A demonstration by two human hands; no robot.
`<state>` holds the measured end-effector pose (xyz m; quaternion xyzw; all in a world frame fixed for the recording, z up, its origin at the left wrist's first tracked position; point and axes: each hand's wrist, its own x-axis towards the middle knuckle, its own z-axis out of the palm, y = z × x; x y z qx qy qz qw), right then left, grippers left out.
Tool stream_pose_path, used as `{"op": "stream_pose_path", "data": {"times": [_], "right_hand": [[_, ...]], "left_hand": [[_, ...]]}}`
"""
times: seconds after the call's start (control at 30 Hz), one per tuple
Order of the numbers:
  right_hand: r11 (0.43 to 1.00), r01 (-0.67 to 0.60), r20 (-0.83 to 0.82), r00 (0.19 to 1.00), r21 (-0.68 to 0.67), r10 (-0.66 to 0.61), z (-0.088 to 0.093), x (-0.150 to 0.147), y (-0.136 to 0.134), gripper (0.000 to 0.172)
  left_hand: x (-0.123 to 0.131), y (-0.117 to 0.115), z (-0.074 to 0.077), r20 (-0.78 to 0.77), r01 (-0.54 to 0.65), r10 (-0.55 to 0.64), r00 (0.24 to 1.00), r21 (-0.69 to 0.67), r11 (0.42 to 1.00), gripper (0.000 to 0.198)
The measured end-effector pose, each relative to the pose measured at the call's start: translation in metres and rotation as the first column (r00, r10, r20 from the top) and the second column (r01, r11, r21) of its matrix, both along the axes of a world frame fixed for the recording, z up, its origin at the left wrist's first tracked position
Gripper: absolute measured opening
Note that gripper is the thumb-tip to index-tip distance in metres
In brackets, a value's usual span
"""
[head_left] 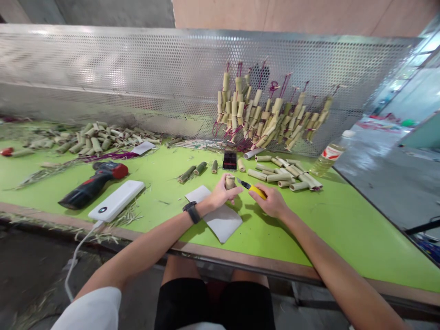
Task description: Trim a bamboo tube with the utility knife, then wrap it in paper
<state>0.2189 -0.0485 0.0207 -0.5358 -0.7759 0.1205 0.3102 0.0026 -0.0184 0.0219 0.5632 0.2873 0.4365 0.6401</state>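
Note:
In front of me my left hand (222,192) is closed around a short bamboo piece (230,182), held upright above a sheet of white paper (223,222). My right hand (270,200) grips a yellow utility knife (257,191). Its blade is out and points left toward the bamboo, with a small gap between them. Just beyond my hands lie green bamboo pieces (200,168), a small dark-screened device (230,160) and a pale bamboo piece (241,165). A pile of cut bamboo tubes (275,175) is to the right of them.
On the left are a cordless drill (94,183), a white power bank (117,200) with a cable, and a large bamboo heap (92,140). Strung bamboo figures (268,110) hang on the perforated metal panel (154,68). A bottle (332,153) stands near the green table's right edge.

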Motion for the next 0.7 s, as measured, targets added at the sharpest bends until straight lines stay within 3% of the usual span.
{"op": "stream_pose_path", "data": {"times": [0.2, 0.7], "right_hand": [[0.998, -0.064, 0.008, 0.998, -0.002, 0.064, 0.0003, 0.0002, -0.0008, 0.041], [0.99, -0.128, 0.044, 0.99, -0.053, 0.13, 0.0043, -0.0038, -0.0045, 0.046]], "left_hand": [[0.0017, -0.0039, 0.0035, -0.093, -0.031, 0.032, 0.995, 0.011, 0.999, 0.069], [0.0016, -0.0028, -0.0002, -0.114, -0.016, 0.015, 0.993, -0.01, 1.0, 0.068]]}}
